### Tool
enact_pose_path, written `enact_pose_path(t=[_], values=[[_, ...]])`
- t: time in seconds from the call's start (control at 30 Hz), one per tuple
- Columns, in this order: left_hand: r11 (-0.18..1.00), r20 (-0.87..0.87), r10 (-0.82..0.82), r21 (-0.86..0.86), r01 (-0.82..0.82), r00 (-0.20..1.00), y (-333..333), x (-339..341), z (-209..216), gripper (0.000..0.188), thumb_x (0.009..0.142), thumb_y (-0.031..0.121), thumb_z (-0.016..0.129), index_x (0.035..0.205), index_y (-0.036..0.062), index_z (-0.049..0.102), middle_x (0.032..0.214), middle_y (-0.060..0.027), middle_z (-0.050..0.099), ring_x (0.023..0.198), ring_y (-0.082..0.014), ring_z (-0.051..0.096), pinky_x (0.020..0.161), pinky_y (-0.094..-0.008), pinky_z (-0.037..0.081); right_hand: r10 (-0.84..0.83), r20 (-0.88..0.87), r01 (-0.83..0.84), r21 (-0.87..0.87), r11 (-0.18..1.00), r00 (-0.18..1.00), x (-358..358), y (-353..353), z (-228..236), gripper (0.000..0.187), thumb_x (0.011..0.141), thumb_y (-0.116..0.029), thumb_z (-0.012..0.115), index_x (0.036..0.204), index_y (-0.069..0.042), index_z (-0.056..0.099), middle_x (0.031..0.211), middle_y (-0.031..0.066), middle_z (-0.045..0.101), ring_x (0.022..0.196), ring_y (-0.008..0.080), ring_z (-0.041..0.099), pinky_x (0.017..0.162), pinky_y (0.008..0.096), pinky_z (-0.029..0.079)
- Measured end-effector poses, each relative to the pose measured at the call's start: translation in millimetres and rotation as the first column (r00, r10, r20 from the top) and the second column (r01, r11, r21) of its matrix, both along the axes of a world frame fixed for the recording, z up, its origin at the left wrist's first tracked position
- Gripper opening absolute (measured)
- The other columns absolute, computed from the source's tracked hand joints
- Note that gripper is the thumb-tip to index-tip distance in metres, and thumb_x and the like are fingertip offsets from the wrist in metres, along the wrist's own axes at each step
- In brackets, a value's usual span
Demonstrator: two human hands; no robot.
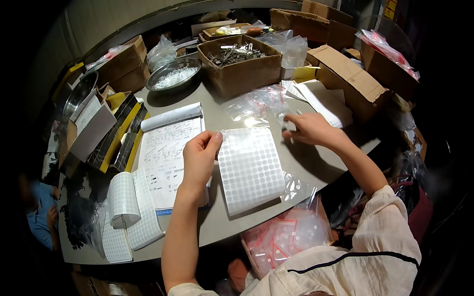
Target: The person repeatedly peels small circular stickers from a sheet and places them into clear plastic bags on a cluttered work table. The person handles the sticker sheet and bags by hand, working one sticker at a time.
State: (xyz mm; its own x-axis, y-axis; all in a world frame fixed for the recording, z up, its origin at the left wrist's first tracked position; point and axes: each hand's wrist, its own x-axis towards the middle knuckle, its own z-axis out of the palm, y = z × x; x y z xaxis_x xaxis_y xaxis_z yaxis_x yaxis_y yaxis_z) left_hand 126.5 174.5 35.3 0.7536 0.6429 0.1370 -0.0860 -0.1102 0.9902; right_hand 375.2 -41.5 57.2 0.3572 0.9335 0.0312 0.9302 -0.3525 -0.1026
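Observation:
A white sheet of round, pale stickers [251, 170] hangs tilted over the table's near edge. My left hand [201, 153] is closed on its upper left corner, thumb and fingers pinched together. To the right of the sheet, my right hand [313, 129] hovers over the table with curled fingers. Motion smears its fingertips, so whether they hold anything is unclear. Beside those fingertips lie clear zip bags [259, 104] with red edges. Left of my left hand is a clipboard of handwritten pages [165, 153], its top page rolled back.
More sticker sheets [143, 212] lie curled at the left. A cardboard box of dark metal parts [237, 74] and a metal bowl of small clear pieces [173, 79] stand farther back. Below the table edge sits a box of zip bags [291, 237]. Another person's blue sleeve [42, 217] shows far left.

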Motion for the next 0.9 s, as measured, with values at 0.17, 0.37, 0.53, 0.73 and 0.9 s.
enact_pose_path(t=[0.17,0.37,0.53,0.73,0.9], values=[[0.999,-0.011,0.018,0.037,-0.018,1.0,11,-5,-2,0.027,0.101,0.021,0.062,0.09,-0.0032,0.07,0.07,0.0018,0.059,0.064,-0.0063,0.05,0.061,-0.0249,0.043,0.0,0.124,0.023,-0.183,0.983,0.992,-25,-6,1,0.049,0.094,-0.053,0.065,0.091,-0.005,0.075,0.075,0.0197,0.069,0.074,0.0406,0.068,0.065,0.0491,0.054],[0.998,-0.012,0.032,0.05,-0.032,0.999,6,-3,-7,0.025,0.1,0.019,0.062,0.096,-0.0043,0.071,0.071,0.0011,0.06,0.064,-0.0068,0.05,0.061,-0.0256,0.044,0.122,-0.219,-0.146,-0.097,0.985,0.968,-43,-27,33,0.038,0.092,-0.04,0.071,0.098,-0.002,0.072,0.075,0.0177,0.068,0.072,0.0356,0.067,0.067,0.0429,0.051],[0.997,-0.034,0.026,0.067,-0.023,0.999,9,0,-12,0.025,0.099,0.019,0.062,0.097,-0.0042,0.071,0.07,0.0011,0.06,0.064,-0.0071,0.05,0.062,-0.026,0.045,0.193,-0.251,-0.166,0.123,0.978,0.949,2,-2,3,0.016,0.085,-0.007,0.065,0.099,0.0,0.061,0.089,0.0183,0.067,0.082,0.0367,0.065,0.072,0.0443,0.051],[0.999,-0.023,0.031,0.044,-0.03,0.999,10,0,-8,0.024,0.099,0.018,0.063,0.098,-0.0035,0.072,0.071,0.001,0.061,0.066,-0.0063,0.052,0.062,-0.0252,0.045,0.213,0.216,-0.224,0.029,0.974,0.953,1,8,-22,0.029,0.086,-0.016,0.072,0.105,-0.003,0.054,0.091,0.0174,0.067,0.087,0.0421,0.064,0.073,0.0494,0.05],[1.0,0.078,0.031,-0.008,-0.03,0.996,12,-8,4,0.022,0.1,0.018,0.064,0.1,-0.0036,0.071,0.078,0.003,0.062,0.069,-0.0049,0.05,0.065,-0.023,0.043,-0.003,-0.043,-0.001,-0.09,0.996,0.999,8,-4,1,0.055,0.086,-0.04,0.079,0.114,-0.002,0.051,0.089,0.019,0.067,0.087,0.041,0.065,0.074,0.0483,0.05]])
